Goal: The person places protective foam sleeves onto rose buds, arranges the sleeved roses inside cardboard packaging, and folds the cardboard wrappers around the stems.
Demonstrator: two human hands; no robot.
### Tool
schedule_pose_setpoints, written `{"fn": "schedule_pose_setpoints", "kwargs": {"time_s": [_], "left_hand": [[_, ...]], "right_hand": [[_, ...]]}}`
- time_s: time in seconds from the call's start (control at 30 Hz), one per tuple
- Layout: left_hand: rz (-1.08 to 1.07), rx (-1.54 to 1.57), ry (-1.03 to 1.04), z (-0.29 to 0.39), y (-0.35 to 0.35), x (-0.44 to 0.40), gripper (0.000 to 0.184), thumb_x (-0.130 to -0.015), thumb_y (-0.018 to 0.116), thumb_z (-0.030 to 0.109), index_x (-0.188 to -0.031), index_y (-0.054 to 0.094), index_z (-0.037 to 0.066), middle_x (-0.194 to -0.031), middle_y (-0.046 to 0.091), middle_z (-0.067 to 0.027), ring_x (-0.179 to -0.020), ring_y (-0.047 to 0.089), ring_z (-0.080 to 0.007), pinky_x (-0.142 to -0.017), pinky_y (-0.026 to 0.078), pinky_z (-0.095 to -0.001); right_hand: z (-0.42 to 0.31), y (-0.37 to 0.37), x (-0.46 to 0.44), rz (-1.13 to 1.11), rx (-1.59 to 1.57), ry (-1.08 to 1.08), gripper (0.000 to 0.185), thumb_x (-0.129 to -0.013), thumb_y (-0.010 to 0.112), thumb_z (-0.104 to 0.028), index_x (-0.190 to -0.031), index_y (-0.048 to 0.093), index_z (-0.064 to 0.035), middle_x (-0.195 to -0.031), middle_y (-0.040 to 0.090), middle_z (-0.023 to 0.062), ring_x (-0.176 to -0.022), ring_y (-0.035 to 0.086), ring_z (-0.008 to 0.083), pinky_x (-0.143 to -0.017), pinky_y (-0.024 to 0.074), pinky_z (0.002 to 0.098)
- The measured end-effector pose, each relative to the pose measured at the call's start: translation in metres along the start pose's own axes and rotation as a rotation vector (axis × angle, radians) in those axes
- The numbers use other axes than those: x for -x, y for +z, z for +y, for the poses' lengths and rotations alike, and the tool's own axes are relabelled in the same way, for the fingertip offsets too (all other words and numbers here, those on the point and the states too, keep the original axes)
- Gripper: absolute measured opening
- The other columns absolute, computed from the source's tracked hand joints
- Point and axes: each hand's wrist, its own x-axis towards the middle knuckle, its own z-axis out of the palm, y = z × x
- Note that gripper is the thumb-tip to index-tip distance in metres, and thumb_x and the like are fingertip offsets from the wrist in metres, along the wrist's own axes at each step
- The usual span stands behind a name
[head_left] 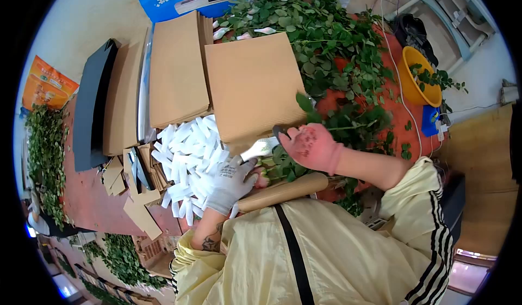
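My left hand (231, 185), in a white glove, is at the front edge of the pile of white sleeves (190, 155). Its fingers are curled, and what they hold is hidden. A pinkish rose head (262, 178) is beside its fingertips. To the right, my right hand (311, 146), in a pink glove with a dark thumb tip, is closed on something I cannot make out. Between the hands lies a bud in a white net sleeve (260, 148). Leafy stems show behind and below my right hand. A rolled brown paper bundle (283, 192) lies nearest my body.
Stacked brown cardboard sheets (255, 82) stand behind the hands, with another stack (179, 68) to their left. Rose stems with leaves (331, 44) cover the back right. A black stapler (140, 169) rests on cardboard pieces at left. A yellow basin (421, 76) stands at right.
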Motion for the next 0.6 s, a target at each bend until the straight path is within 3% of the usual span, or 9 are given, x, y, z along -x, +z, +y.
{"fn": "schedule_pose_setpoints", "kwargs": {"time_s": [0.07,0.17,0.2,0.23,0.33,0.4,0.53,0.6], "left_hand": [[-0.017,0.025,0.017,0.0,0.0,0.001,0.034,-0.078,0.059,0.031,-0.106,0.065,0.013,-0.101,0.059,-0.0106,-0.092,0.057,-0.0286,-0.079,0.044,-0.0415],[0.0,0.109,0.039,-0.004,0.006,0.003,0.035,-0.078,0.059,0.031,-0.107,0.065,0.013,-0.103,0.059,-0.0102,-0.091,0.057,-0.0287,-0.08,0.045,-0.0405],[0.0,0.112,0.038,-0.007,0.01,0.003,0.035,-0.078,0.059,0.031,-0.107,0.065,0.013,-0.103,0.059,-0.0102,-0.091,0.057,-0.0287,-0.08,0.045,-0.0405],[0.022,0.13,0.054,-0.009,0.014,0.003,0.035,-0.078,0.059,0.031,-0.107,0.065,0.012,-0.104,0.059,-0.0101,-0.091,0.057,-0.0284,-0.08,0.045,-0.0402],[0.007,0.135,0.05,-0.008,0.012,0.003,0.037,-0.077,0.059,0.03,-0.108,0.064,0.012,-0.106,0.059,-0.0099,-0.093,0.057,-0.028,-0.081,0.045,-0.04],[-0.034,0.117,0.036,-0.009,0.011,0.002,0.037,-0.077,0.059,0.03,-0.109,0.064,0.011,-0.107,0.059,-0.0098,-0.093,0.057,-0.0278,-0.081,0.044,-0.0399],[-0.048,0.124,0.029,-0.009,0.013,0.001,0.037,-0.078,0.059,0.03,-0.109,0.064,0.011,-0.107,0.06,-0.0099,-0.096,0.057,-0.0275,-0.083,0.043,-0.0397],[-0.053,0.136,0.025,-0.009,0.011,0.003,0.037,-0.078,0.059,0.03,-0.109,0.064,0.011,-0.106,0.06,-0.0099,-0.097,0.057,-0.0277,-0.084,0.043,-0.0395]], "right_hand": [[-0.016,0.021,-0.011,-0.075,-0.269,0.093,0.017,-0.083,0.046,-0.014,-0.093,0.056,-0.0049,-0.076,0.06,0.0072,-0.058,0.059,0.0199,-0.05,0.0447,0.0333],[-0.037,0.034,-0.02,-0.111,-0.393,0.081,0.018,-0.084,0.045,-0.014,-0.094,0.056,-0.0038,-0.067,0.059,0.0068,-0.063,0.061,0.0224,-0.052,0.0468,0.035],[-0.037,0.031,-0.025,-0.269,-0.399,0.096,0.024,-0.081,0.047,-0.014,-0.101,0.056,-0.0028,-0.071,0.062,0.006,-0.072,0.065,0.0224,-0.055,0.0489,0.0346],[-0.037,0.037,-0.025,-0.275,-0.399,0.093,0.024,-0.081,0.047,-0.014,-0.101,0.056,-0.0028,-0.071,0.062,0.006,-0.072,0.065,0.0224,-0.055,0.0489,0.0346],[-0.039,0.055,-0.025,-0.218,-0.425,0.135,0.023,-0.082,0.047,-0.014,-0.099,0.056,-0.0022,-0.082,0.063,0.01,-0.073,0.065,0.024,-0.056,0.0492,0.0355],[-0.04,0.059,-0.021,-0.126,-0.451,0.157,0.029,-0.083,0.046,-0.015,-0.107,0.054,-0.0014,-0.092,0.062,0.0134,-0.075,0.064,0.0252,-0.058,0.0498,0.0369],[-0.035,0.06,-0.017,-0.038,-0.495,0.159,0.036,-0.084,0.045,-0.015,-0.117,0.051,-0.0026,-0.093,0.06,0.0134,-0.075,0.064,0.0253,-0.059,0.05,0.0367],[-0.033,0.062,-0.02,-0.274,-0.487,0.068,0.045,-0.079,0.055,-0.024,-0.121,0.051,-0.0063,-0.103,0.058,0.0134,-0.084,0.064,0.0241,-0.066,0.0497,0.0375]]}}
